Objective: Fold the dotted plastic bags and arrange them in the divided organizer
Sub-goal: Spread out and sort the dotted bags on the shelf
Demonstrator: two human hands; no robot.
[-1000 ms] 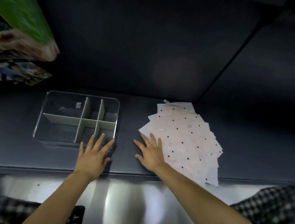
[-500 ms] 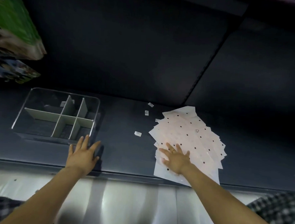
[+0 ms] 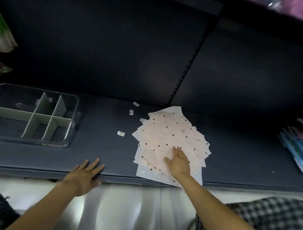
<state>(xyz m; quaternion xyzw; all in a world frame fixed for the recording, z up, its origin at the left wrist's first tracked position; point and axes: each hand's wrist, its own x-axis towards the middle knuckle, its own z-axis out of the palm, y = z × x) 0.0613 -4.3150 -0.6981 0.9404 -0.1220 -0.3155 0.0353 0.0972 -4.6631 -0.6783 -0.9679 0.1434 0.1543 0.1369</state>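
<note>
The right hand (image 3: 179, 162) lies flat with straight fingers on the dotted plastic bags (image 3: 170, 138), whose near corner pokes over the counter (image 3: 100, 147) edge. The left hand (image 3: 84, 177), fingers spread, rests left of the bags at that edge. The divided organizer (image 3: 32, 116) sits farther left.

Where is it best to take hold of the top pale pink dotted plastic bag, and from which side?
Probably its far corner, reached from above and behind the fanned stack of dotted bags. That corner juts out free; the right hand lies flat on the near part.
</note>
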